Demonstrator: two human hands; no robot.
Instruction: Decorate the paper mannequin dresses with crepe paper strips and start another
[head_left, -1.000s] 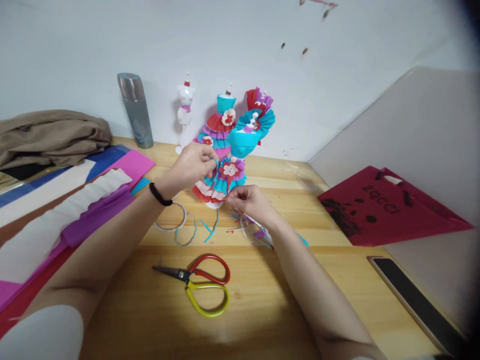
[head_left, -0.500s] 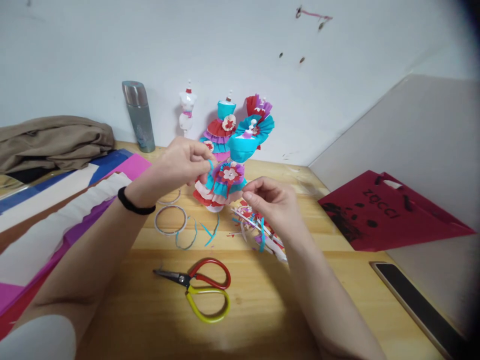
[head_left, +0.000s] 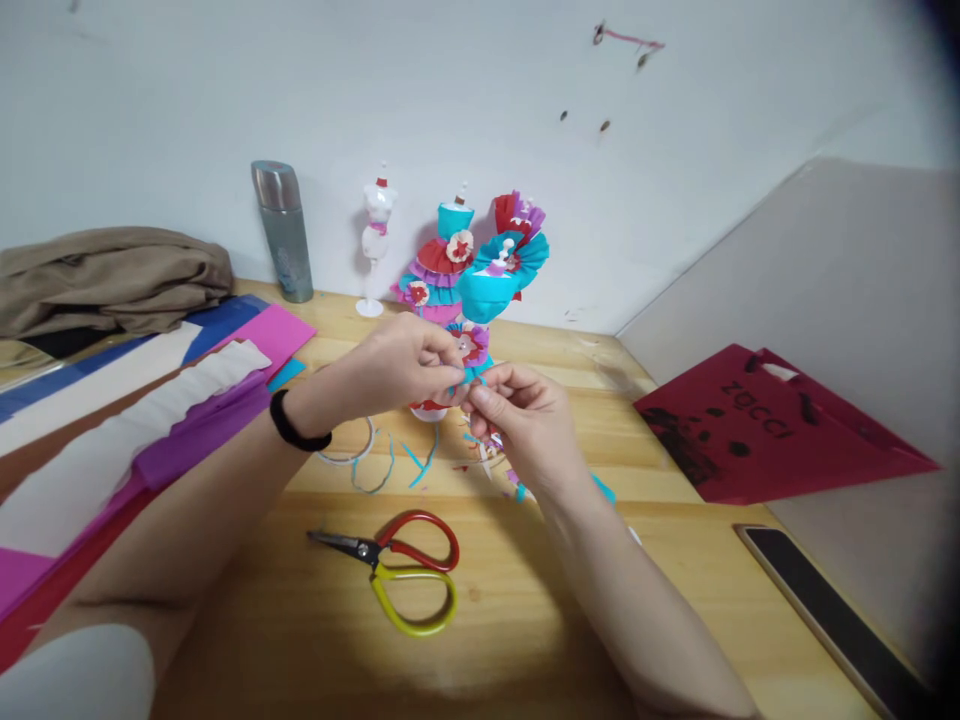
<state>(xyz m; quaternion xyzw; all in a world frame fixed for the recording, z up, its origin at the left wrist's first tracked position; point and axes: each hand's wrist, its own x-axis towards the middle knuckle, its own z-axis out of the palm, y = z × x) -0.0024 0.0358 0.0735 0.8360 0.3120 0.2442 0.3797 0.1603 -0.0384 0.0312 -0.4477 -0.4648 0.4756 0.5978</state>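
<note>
My left hand [head_left: 416, 360] and my right hand [head_left: 525, 405] meet in front of a small dress form, fingertips pinched close together. Between them is a thin teal paper strip [head_left: 478, 382], mostly covered by the fingers. Just behind stands the dress form in a teal crepe-paper top [head_left: 486, 296], its flowered skirt [head_left: 471, 340] partly hidden by my hands. Below on the table lie red-and-yellow-handled scissors [head_left: 382, 560], blades pointing left. Curled teal paper scraps [head_left: 420, 460] and a roll of tape [head_left: 364, 445], partly hidden by my left wrist, lie beyond them.
Behind stand a bare white dress form [head_left: 377, 240], other paper-dressed forms [head_left: 446, 255] and a bottle [head_left: 283, 235]. Coloured paper sheets [head_left: 135, 420] and a brown cloth [head_left: 112, 280] fill the left. To the right are a red paper bag [head_left: 772, 425] and a phone [head_left: 825, 610].
My left hand has moved right and down, and my right hand slightly left, so their fingertips now come together. The bare dress form's base and more of the paper sheets have come into view.
</note>
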